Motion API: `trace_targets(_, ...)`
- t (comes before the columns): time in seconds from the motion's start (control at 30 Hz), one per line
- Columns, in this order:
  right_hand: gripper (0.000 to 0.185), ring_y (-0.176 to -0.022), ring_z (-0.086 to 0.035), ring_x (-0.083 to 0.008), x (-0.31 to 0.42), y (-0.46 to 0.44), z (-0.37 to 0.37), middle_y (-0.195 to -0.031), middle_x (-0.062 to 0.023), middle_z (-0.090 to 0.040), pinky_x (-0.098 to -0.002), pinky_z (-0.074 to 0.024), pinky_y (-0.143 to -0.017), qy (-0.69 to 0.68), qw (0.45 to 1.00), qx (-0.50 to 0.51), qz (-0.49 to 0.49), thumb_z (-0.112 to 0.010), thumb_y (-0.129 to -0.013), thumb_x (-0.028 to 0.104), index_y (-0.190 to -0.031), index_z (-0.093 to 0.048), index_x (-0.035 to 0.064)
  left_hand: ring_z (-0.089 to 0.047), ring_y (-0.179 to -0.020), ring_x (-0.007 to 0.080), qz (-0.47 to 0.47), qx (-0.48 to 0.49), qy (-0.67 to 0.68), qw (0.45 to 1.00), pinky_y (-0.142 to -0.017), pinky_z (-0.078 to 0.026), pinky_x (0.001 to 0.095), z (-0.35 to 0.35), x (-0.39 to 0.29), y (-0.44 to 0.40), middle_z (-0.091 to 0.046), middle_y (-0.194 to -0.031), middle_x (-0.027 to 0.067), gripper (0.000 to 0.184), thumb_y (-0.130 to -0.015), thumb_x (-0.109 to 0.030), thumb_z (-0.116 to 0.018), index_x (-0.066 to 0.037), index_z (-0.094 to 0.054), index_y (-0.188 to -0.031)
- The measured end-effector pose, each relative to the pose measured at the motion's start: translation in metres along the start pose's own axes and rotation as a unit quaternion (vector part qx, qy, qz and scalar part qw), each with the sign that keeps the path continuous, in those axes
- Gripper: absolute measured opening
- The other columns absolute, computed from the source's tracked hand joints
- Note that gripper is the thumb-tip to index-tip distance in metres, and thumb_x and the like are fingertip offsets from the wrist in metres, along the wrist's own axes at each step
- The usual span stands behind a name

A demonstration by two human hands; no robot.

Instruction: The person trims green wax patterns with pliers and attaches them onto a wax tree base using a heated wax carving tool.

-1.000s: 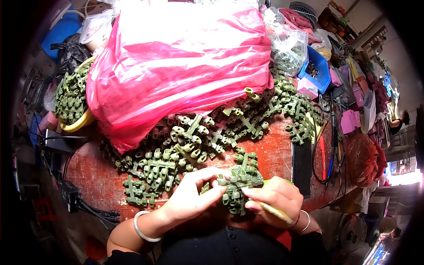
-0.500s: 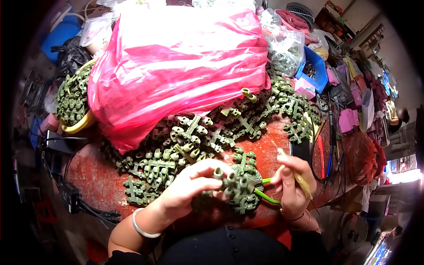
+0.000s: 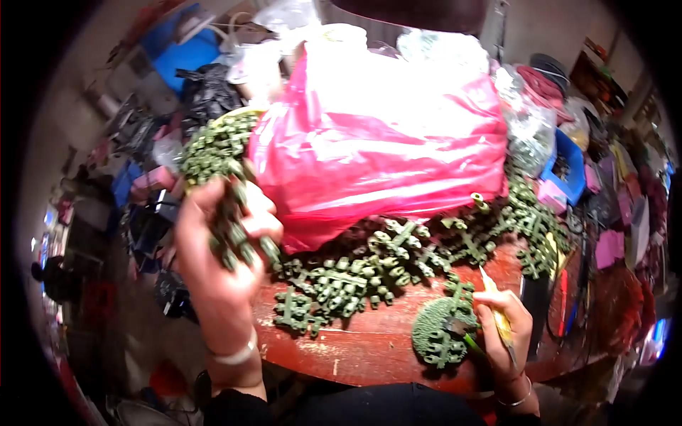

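Observation:
My left hand (image 3: pixel 227 284) is raised at the left, blurred, its fingers closed round a green branched piece (image 3: pixel 238 220) with short tubular stubs. It is in front of a yellow-rimmed container heaped with similar green pieces (image 3: pixel 217 145). My right hand (image 3: pixel 508 330) grips a pointed tool with a yellow handle (image 3: pixel 501 319), its thin tip pointing up and away. Beside that hand, a round, rough green pad (image 3: pixel 430 326) lies on the table, with a green branched piece (image 3: pixel 446 348) on it. A bright green rod (image 3: pixel 474 345) shows between pad and hand.
A large pink plastic bag (image 3: pixel 376 156) covers the back of the red table (image 3: pixel 355 351). Many green branched pieces (image 3: pixel 341 284) lie along its front edge. A blue bin (image 3: pixel 565 167) and a red pen (image 3: pixel 563 302) are at the right; a dark lamp hood (image 3: pixel 412 11) overhangs the back.
My left hand has moved from above the pad to the left container, carrying a green piece. My right hand keeps the pointed tool beside the pad. The view has shifted left.

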State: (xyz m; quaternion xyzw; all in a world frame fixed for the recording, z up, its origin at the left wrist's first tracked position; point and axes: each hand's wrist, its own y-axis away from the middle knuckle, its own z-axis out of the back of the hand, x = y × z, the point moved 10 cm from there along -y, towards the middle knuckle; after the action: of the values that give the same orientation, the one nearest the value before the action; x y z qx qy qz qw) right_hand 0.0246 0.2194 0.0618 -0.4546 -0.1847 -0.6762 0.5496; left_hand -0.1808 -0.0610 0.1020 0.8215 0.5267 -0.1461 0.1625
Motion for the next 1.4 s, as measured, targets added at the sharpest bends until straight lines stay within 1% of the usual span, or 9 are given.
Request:
trace_targets(0.17,0.016,-0.073,-0.062,-0.0213,0.006,0.005,-0.006,-0.084,-0.0114,-0.064,-0.0286,-0.0478,-0.069,-0.005,1.0,0.021,0.016,-0.065,-0.086,-0.005,-0.1,-0.069,0.0011,-0.056,-0.065,0.0132,-0.404,-0.17,-0.206,0.875,-0.058,-0.045,0.0264,0.07,-0.206,-0.049,-0.062,-0.078,0.0045,0.007,-0.083,-0.009,-0.064,-0.005,-0.061,-0.088)
trace_targets(0.4,0.016,-0.072,-0.062,-0.0204,0.007,0.004,-0.009,-0.083,-0.0106,-0.064,-0.0285,-0.0476,-0.067,-0.003,0.999,0.037,0.023,-0.065,-0.086,-0.005,-0.1,-0.07,0.0017,-0.059,-0.064,0.0164,-0.419,-0.244,-0.676,0.555,-0.061,-0.047,0.0327,0.044,-0.222,-0.13,-0.067,-0.073,0.0056,0.027,-0.077,-0.028,-0.077,-0.004,-0.068,-0.085)
trace_targets(0.47,0.016,-0.071,-0.062,-0.0203,0.006,0.004,-0.008,-0.083,-0.0105,-0.064,-0.0284,-0.0475,-0.066,0.002,0.999,0.034,0.02,-0.065,-0.086,-0.005,-0.099,-0.07,0.0021,-0.064,-0.083,0.0248,-0.516,-0.221,-0.805,0.192,-0.075,-0.051,0.0362,0.019,-0.202,-0.129,-0.066,-0.085,0.0113,0.03,-0.079,-0.029,-0.078,-0.006,-0.067,-0.095)
trace_targets(0.5,0.016,-0.071,-0.063,-0.0204,0.006,0.004,-0.008,-0.083,-0.0108,-0.064,-0.0284,-0.0475,-0.065,-0.002,0.999,0.03,0.028,-0.065,-0.086,-0.005,-0.1,-0.07,0.002,-0.063,-0.092,0.0304,-0.464,-0.147,-0.805,0.339,-0.081,-0.05,0.0405,0.017,-0.194,-0.136,-0.066,-0.09,0.0155,0.032,-0.08,-0.032,-0.079,-0.008,-0.066,-0.097)
trace_targets(0.6,0.016,-0.071,-0.062,-0.0209,0.006,0.003,-0.007,-0.083,-0.0115,-0.065,-0.0287,-0.0478,-0.066,-0.013,0.999,0.025,0.027,-0.065,-0.087,-0.005,-0.1,-0.069,0.0016,-0.065,-0.098,0.0343,-0.425,-0.062,-0.829,0.359,-0.084,-0.05,0.0427,0.008,-0.177,-0.139,-0.068,-0.098,0.0167,0.034,-0.083,-0.043,-0.076,-0.014,-0.069,-0.1)
trace_targets(0.87,0.017,-0.076,-0.066,-0.0234,-0.001,0.003,-0.005,-0.086,-0.0131,-0.066,-0.0298,-0.05,-0.069,-0.005,1.0,0.022,0.013,-0.065,-0.086,-0.007,-0.101,-0.068,0.001,-0.064,-0.11,0.0339,-0.397,0.0,-0.904,0.157,-0.099,-0.047,0.0407,0.028,-0.171,-0.156,-0.069,-0.113,0.0194,0.031,-0.098,-0.026,-0.056,-0.005,-0.07,-0.117)
trace_targets(1.07,0.022,-0.078,-0.066,-0.0273,-0.004,-0.011,0.012,-0.09,-0.0134,-0.067,-0.0334,-0.0515,-0.071,0.056,0.996,-0.052,0.043,-0.072,-0.081,-0.004,-0.101,-0.067,0.0031,-0.066,-0.089,0.0159,-0.534,-0.021,-0.676,0.507,-0.078,-0.051,0.0313,-0.07,-0.138,-0.038,-0.072,-0.095,0.0123,0.026,-0.102,-0.017,-0.055,0.004,-0.068,-0.107)
trace_targets(1.17,0.038,-0.092,-0.062,-0.034,-0.004,-0.016,-0.002,-0.101,-0.0157,-0.064,-0.0397,-0.0486,-0.085,0.145,0.984,0.005,0.104,-0.08,-0.079,0.013,-0.11,-0.062,0.0023,-0.062,-0.064,0.0122,-0.31,0.177,-0.495,0.792,-0.06,-0.046,0.0231,-0.073,-0.026,0.014,-0.066,-0.078,0.0122,0.026,-0.101,-0.019,-0.053,0.004,-0.064,-0.098)
trace_targets(1.4,0.042,-0.086,-0.064,-0.0315,-0.026,-0.015,-0.018,-0.103,-0.0178,-0.064,-0.0381,-0.0523,-0.079,0.066,0.994,0.067,0.06,-0.083,-0.076,0.016,-0.111,-0.062,0.0028,-0.059,-0.063,0.0054,0.2,0.163,-0.47,0.844,-0.055,-0.049,0.0199,0.011,0.187,0.04,-0.065,-0.079,0.0024,0.013,-0.096,-0.008,-0.064,0.001,-0.064,-0.105)
